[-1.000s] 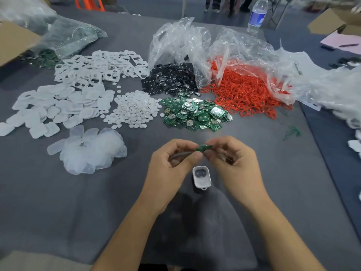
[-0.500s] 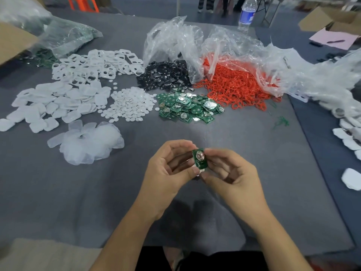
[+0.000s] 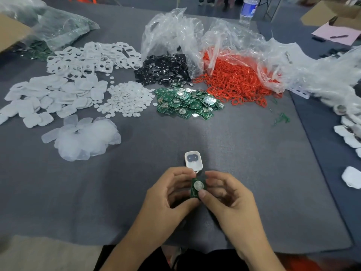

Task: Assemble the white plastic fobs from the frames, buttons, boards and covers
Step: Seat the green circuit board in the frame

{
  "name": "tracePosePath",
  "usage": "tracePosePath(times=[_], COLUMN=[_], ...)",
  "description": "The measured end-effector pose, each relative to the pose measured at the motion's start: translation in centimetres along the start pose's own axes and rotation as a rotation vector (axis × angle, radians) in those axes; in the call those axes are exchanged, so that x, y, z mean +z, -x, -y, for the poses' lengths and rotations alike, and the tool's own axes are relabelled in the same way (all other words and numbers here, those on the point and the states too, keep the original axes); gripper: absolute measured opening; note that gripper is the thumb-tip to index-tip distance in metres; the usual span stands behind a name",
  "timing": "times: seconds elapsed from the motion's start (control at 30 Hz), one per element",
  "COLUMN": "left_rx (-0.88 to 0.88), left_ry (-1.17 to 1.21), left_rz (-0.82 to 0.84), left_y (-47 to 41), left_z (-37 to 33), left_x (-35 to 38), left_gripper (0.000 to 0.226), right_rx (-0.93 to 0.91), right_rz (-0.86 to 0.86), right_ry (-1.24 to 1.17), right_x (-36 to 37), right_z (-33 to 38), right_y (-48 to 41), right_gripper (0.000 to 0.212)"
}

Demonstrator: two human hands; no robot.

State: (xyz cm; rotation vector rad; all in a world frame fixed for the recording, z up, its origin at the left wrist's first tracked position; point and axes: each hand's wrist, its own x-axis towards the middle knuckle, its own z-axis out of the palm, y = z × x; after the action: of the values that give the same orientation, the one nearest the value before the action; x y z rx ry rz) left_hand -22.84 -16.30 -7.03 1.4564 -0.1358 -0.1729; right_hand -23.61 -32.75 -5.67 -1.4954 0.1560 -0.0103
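The grey worktop [image 3: 254, 153] carries heaps of white parts [image 3: 58, 98] and a board pile [image 3: 187, 103] across its far half, leaving a broad bare stretch toward the near edge. Near the middle of that edge, the left hand [image 3: 168, 198] and right hand [image 3: 228, 196] both pinch one green board [image 3: 197, 187] with curled fingers. A white frame [image 3: 193, 160] lies just beyond the fingertips

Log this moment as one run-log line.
left hand: holds green board | right hand: pinches same board | white frame: on table beyond hands, hollow up | board not yet in frame
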Motion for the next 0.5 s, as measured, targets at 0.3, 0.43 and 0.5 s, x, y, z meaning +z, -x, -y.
tracePosePath(times=[0.3, 0.43, 0.5], left_rx=[-0.034, -0.050, -0.058], left_ry=[0.126, 0.101, 0.066], left_rz=[-0.065, -0.117, -0.078], left_y=[-1.4, -2.4, -3.3], left_z=[-0.8, -1.3, -1.7], left_x=[-0.4, -0.4, -0.9], left_gripper=[0.050, 0.043, 0.042], right_rx=[-0.046, -0.185, -0.269], right_rz=[-0.001, 0.000, 0.073], right_ry=[0.310, 0.619, 0.684], right_x=[-0.5, -0.6, -1.0], right_z=[0.3, 0.4, 1.1], right_y=[-0.5, -0.5, -1.2], right_gripper=[0.020, 0.028, 0.032])
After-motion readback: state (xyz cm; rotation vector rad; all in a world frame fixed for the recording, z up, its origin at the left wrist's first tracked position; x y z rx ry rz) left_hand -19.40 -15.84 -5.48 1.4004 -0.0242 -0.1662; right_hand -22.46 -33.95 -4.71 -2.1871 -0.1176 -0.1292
